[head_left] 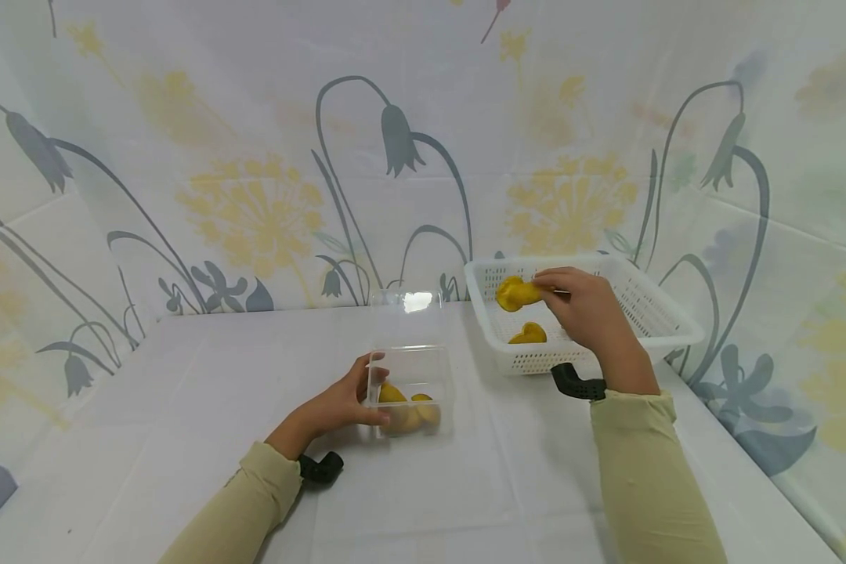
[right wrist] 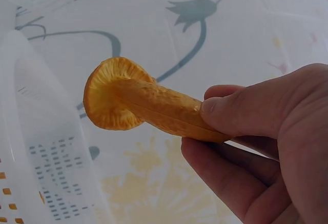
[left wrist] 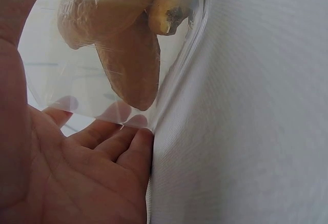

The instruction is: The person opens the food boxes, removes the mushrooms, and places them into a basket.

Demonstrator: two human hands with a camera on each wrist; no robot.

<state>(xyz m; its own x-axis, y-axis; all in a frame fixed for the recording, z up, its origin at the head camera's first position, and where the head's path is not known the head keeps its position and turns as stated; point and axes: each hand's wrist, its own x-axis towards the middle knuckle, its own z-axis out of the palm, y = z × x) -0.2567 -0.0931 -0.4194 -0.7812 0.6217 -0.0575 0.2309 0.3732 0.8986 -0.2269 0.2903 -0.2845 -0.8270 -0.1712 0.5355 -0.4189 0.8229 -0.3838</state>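
Note:
My right hand [head_left: 588, 305] pinches a yellow mushroom [right wrist: 159, 106] by its stem, above the white plastic basket [head_left: 666, 317]. In the right wrist view, the gills under its round cap show, and thumb and fingers grip the stem's end. Another yellow mushroom [head_left: 529, 334] lies in the basket below. My left hand [head_left: 334, 407] grips the left side of a clear plastic box [head_left: 423, 362], thumb at the front and fingers farther back. Inside the box lie yellow mushrooms [left wrist: 130, 65], partly blurred by the plastic. The box's transparent lid [head_left: 405, 317] stands open at the back.
A white cloth [head_left: 204, 399] covers the table. Behind and beside it hangs a flower-patterned curtain [head_left: 268, 141]. The basket stands at the back right, close to the curtain, with the clear box to its left and nearer the front.

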